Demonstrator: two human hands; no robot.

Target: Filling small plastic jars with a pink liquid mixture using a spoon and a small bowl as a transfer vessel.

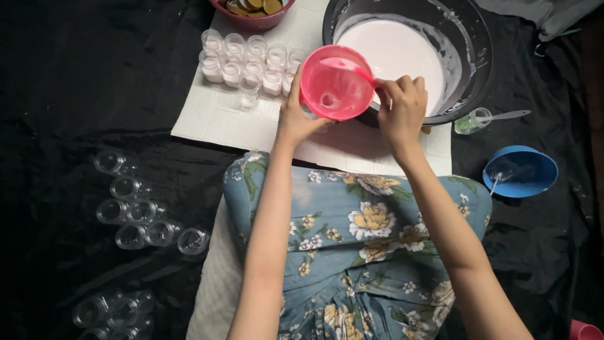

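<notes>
Holding the pink funnel (335, 82) with my left hand (296, 119) closed underneath, my right hand (401, 107) pinches its rim beside the dark bowl (469, 56) of white liquid (396, 50); small jars (248, 63) stand filled nearby.

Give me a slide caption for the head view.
Both hands, left hand and right hand, hold a pink funnel beside a bowl of white liquid.

Off to the left, empty clear plastic jars (143, 213) lie scattered on the black plastic sheet (75, 82). A round blue plastic bowl (520, 171) sits at right, near a small clear cup of green liquid (470, 122). Up top, a dark red bowl of gold lids (255, 12) peeks in.
</notes>
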